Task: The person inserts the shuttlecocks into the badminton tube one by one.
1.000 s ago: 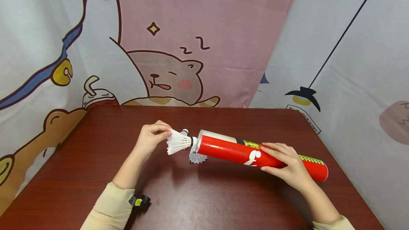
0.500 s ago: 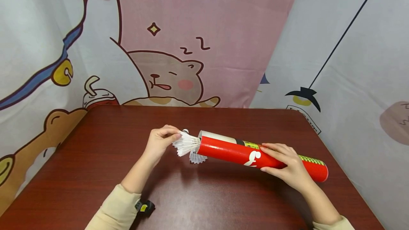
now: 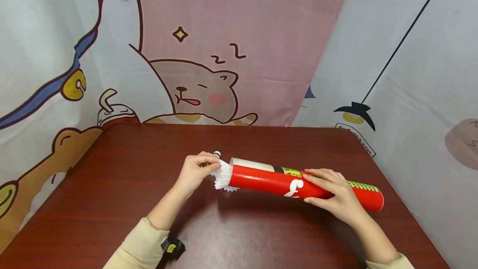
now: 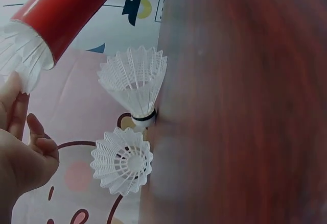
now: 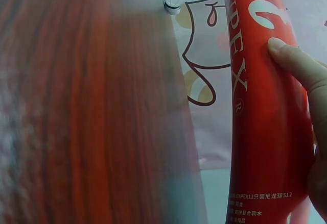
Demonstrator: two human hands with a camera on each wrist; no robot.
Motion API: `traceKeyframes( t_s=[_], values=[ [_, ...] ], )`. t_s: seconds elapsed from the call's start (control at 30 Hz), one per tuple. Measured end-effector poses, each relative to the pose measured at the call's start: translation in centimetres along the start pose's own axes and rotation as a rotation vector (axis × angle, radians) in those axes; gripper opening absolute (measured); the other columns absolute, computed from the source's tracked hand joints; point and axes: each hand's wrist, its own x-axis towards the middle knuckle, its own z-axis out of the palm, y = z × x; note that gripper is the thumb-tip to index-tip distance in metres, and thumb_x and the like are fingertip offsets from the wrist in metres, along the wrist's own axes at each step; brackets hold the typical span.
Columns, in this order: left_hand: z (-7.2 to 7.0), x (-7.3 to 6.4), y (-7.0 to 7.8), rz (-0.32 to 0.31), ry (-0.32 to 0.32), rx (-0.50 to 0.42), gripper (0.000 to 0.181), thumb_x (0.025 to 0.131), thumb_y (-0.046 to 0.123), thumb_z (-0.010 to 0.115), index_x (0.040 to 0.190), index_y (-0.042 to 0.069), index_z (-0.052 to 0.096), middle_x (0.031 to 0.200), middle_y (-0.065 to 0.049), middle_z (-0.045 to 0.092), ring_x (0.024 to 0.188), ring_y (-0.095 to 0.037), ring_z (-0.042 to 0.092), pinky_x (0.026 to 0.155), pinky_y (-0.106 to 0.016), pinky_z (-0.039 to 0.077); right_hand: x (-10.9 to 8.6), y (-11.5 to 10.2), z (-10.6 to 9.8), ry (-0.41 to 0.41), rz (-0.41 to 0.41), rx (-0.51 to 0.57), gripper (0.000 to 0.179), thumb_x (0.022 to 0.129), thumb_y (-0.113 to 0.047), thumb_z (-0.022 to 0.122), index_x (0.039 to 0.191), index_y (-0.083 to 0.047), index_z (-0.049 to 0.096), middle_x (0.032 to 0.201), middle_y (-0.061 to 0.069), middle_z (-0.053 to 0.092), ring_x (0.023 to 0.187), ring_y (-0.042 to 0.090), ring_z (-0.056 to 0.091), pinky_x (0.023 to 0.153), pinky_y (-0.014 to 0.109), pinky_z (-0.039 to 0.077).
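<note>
Between its thumb and fingertips my left hand (image 3: 196, 172) pinches the white skirt of a shuttlecock (image 3: 223, 175). The cork end is hidden inside the mouth of a red cardboard tube (image 3: 257, 181). My right hand (image 3: 336, 188) grips that tube near its far right part, with the mouth tilted up toward the left. The left wrist view has the skirt (image 4: 23, 53) partly sticking out of the tube. Two more white shuttlecocks are below: one (image 4: 134, 81) shows its black-banded cork, the other (image 4: 122, 162) turns its hollow skirt to the camera.
A dark red-brown wooden table (image 3: 284, 235) lies under everything. Printed cartoon cloth (image 3: 284, 45) hangs behind and beside it. A small black device (image 3: 173, 247) sits at the left sleeve cuff.
My left hand has moved right, pushing the shuttlecock cork-first into the tube until mostly the skirt's rim shows. The tube's mouth has dipped slightly; my right hand stays nearly still.
</note>
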Motion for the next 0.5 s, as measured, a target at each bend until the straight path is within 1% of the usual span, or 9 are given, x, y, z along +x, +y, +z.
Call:
traceKeyframes(
  t_s=[0.03, 0.13, 0.27, 0.4, 0.5],
  values=[
    [0.1, 0.0, 0.1, 0.002, -0.006, 0.015, 0.009, 0.075, -0.016, 0.071, 0.084, -0.015, 0.068, 0.081, 0.008, 0.065, 0.080, -0.007, 0.056, 0.062, -0.022, 0.039, 0.0, -0.1, 0.0, -0.002, -0.001, 0.004, 0.062, 0.067, -0.032, 0.087, 0.123, -0.016, 0.067, 0.124, 0.004, 0.061, 0.111, 0.017, 0.050, 0.093, 0.027, 0.028],
    [0.5, -0.3, 1.1, 0.027, -0.023, 0.049, 0.010, 0.073, -0.018, 0.071, 0.082, -0.015, 0.069, 0.081, 0.008, 0.065, 0.078, -0.005, 0.055, 0.060, -0.023, 0.037, 0.1, -0.1, 0.1, 0.000, -0.018, 0.005, 0.061, 0.068, -0.034, 0.087, 0.123, -0.016, 0.067, 0.123, 0.005, 0.062, 0.111, 0.017, 0.051, 0.093, 0.028, 0.028],
    [1.1, -0.5, 2.5, 0.059, -0.024, 0.067, 0.009, 0.071, -0.019, 0.071, 0.079, -0.016, 0.068, 0.080, 0.005, 0.066, 0.078, -0.004, 0.055, 0.061, -0.023, 0.040, 0.0, -0.1, 0.1, -0.006, -0.009, 0.005, 0.061, 0.068, -0.034, 0.087, 0.123, -0.016, 0.067, 0.123, 0.005, 0.061, 0.112, 0.016, 0.050, 0.092, 0.027, 0.028],
    [1.6, -0.5, 2.7, 0.077, -0.004, 0.050, 0.009, 0.070, -0.021, 0.070, 0.078, -0.017, 0.068, 0.078, 0.002, 0.066, 0.078, -0.004, 0.056, 0.064, -0.021, 0.043, -0.1, 0.0, -0.1, -0.019, 0.019, 0.005, 0.064, 0.065, -0.030, 0.088, 0.123, -0.016, 0.067, 0.125, 0.003, 0.061, 0.113, 0.015, 0.049, 0.093, 0.027, 0.027],
    [2.0, -0.4, 2.9, 0.078, 0.011, 0.029, 0.010, 0.070, -0.022, 0.070, 0.078, -0.016, 0.068, 0.077, -0.003, 0.066, 0.079, -0.005, 0.056, 0.066, -0.020, 0.044, -0.1, 0.0, -0.2, -0.025, 0.036, 0.003, 0.066, 0.062, -0.025, 0.090, 0.124, -0.016, 0.067, 0.125, 0.003, 0.060, 0.114, 0.016, 0.049, 0.094, 0.028, 0.027]
  ],
)
